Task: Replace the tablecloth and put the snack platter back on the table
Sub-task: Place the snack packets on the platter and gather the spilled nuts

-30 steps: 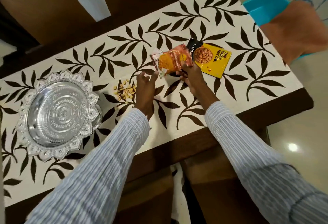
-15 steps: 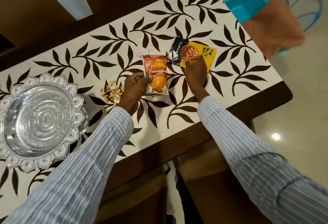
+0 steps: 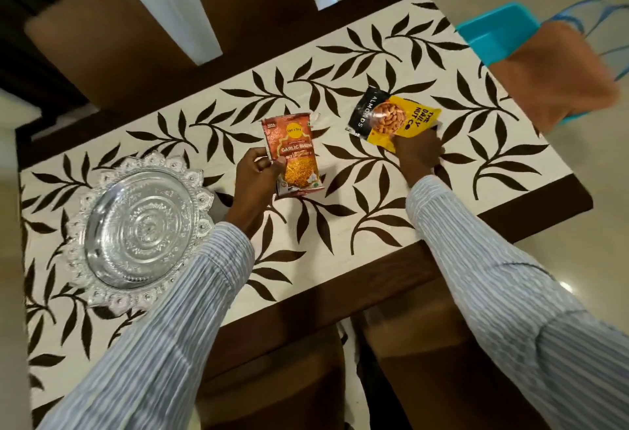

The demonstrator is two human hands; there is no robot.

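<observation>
Our left grip [image 3: 260, 174] pinches the orange packet [image 3: 295, 153] beside the platter [image 3: 136, 228]; our right grip [image 3: 417, 150] clasps the almonds [image 3: 391, 118].

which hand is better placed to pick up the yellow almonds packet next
The right hand. Its fingers already rest on the near edge of the almonds packet, while the left hand is busy gripping the garlic snack packet.
</observation>
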